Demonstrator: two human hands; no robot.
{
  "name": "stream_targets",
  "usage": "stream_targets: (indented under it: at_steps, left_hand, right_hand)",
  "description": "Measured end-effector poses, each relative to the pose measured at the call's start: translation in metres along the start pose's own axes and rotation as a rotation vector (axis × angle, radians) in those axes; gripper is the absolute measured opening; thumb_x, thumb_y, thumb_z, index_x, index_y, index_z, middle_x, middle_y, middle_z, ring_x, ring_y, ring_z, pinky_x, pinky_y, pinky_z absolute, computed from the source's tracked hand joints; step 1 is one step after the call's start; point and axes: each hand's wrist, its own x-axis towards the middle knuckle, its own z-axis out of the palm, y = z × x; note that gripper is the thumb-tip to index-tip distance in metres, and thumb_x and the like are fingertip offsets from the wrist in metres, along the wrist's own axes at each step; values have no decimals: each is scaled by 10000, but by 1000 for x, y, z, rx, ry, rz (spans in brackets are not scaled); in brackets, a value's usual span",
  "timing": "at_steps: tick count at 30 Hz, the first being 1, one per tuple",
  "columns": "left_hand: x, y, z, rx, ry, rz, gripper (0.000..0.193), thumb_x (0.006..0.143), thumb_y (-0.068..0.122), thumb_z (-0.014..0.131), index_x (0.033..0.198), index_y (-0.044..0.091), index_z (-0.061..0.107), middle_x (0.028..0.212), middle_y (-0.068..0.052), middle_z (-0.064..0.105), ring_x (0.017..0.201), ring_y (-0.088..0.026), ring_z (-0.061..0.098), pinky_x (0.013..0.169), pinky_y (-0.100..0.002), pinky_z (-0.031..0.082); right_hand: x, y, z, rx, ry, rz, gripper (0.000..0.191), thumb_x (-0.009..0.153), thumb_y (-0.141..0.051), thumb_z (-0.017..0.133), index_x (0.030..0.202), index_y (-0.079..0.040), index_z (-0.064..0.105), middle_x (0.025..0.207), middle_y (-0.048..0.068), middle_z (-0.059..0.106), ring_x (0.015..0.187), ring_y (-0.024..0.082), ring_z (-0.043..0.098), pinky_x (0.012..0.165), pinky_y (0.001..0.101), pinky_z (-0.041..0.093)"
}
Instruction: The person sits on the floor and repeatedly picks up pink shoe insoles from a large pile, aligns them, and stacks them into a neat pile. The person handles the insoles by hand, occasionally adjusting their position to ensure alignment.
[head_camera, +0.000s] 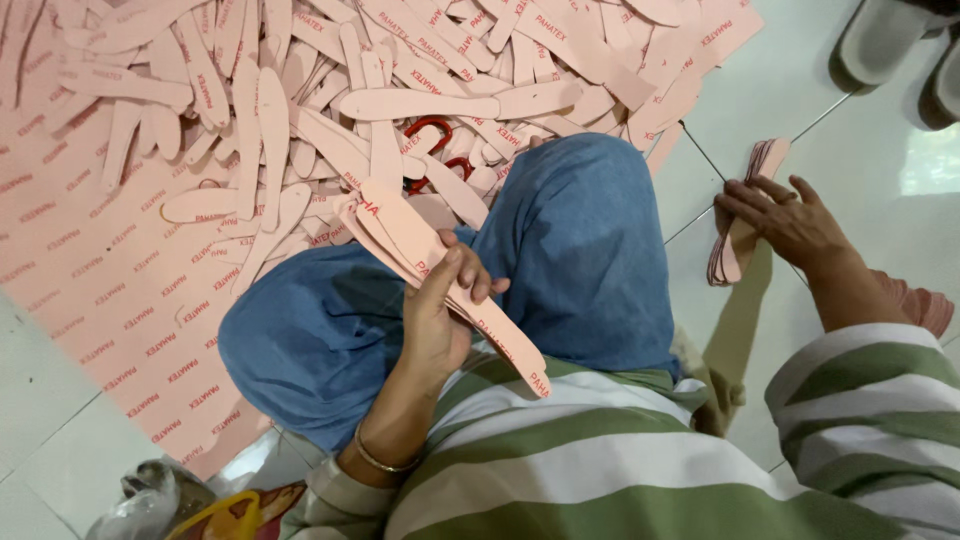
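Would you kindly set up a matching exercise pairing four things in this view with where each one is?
Things:
1. left hand
2. right hand
3. red-handled scissors
4. grey slippers

Places:
A. half buried in the loose pile of pink insoles
B. on the white tiled floor, top right corner
C. gripping a few pink insoles over the blue-clad knees
D. resting on a stack of insoles standing on the tiles

Pairs: 1-C, 2-D, 3-A, 4-B
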Motion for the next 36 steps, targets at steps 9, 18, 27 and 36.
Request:
stream_targets:
  at_steps: [9, 18, 27, 36]
  left_hand:
    - [-6, 0, -7, -42, 16, -38, 185, 1038, 152, 577, 1216, 110, 553, 823, -28, 490, 711, -149, 530, 800, -458, 596]
    - [-7, 1, -19, -170, 22, -79, 226, 1012, 154, 587, 1231, 132, 537, 840, -28, 502, 726, -155, 540, 836, -459, 587]
    - [-11, -6, -27, -214, -50, -63, 316, 967, 119, 641, 1262, 120, 527, 857, -26, 500, 761, -151, 546, 904, -447, 586]
    - [-14, 1, -43, -246, -262, -110, 303, 1012, 163, 711, 1266, 107, 557, 954, -37, 548, 781, -148, 569, 796, -375, 561]
  right_hand:
    - [-16, 5, 8, 340, -417, 464, 415, 945, -430, 698, 1209, -109, 717, 1233, 165, 733, 1181, 358, 672, 1040, 449, 522]
    - [-46, -44, 40, 640, -256, 871, 575, 777, -473, 840, 1050, 18, 716, 993, 249, 751, 939, 412, 729, 885, 479, 562]
    - [-53, -79, 44, 809, -174, 954, 770, 819, -354, 813, 1357, 81, 475, 1151, 360, 669, 1025, 490, 676, 885, 516, 552]
    - [-20, -84, -114, 1526, 374, 759, 335, 1125, -44, 602, 1378, 92, 429, 1199, 217, 630, 940, 304, 730, 769, 399, 621]
